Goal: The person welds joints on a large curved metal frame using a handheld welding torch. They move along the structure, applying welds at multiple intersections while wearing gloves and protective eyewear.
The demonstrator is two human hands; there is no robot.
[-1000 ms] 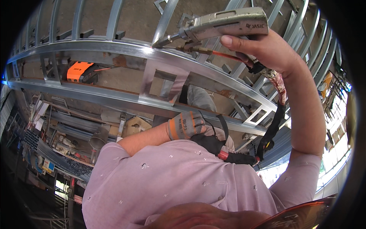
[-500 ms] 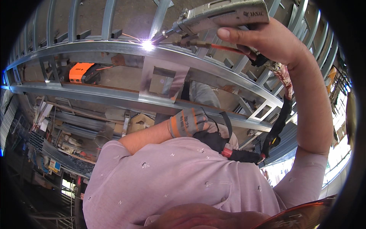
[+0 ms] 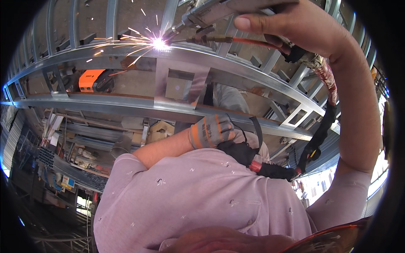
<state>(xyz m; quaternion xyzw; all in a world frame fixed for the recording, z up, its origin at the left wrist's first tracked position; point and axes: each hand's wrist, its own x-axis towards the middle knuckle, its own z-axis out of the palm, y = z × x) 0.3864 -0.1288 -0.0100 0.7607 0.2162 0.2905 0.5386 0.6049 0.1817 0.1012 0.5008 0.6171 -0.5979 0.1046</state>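
Where my pink shirt [image 3: 181, 189] ended on the near side lay my left hand [image 3: 212, 130], gloved in grey and orange, fingers curled in; whether it held the black bundle [image 3: 238, 154] beside it, I could not tell. Next, the near steel rail [image 3: 126, 102], running left to right. Between the rails: one square-holed plate [image 3: 161, 82]; seen to its left, an orange-and-black machine [image 3: 89, 80]. Then the far steel rail [image 3: 240, 69]. Above its far side, right: my bare right hand [image 3: 291, 25], wrapped around a handheld torch [image 3: 228, 12], nozzle pointing left to where that rail met an upright [image 3: 169, 17]. Newly changed there: a small glint, one second earlier, had grown into a fan of sparks [image 3: 159, 43]; I judged that metal was now melting at that joint, the welding properly under way.
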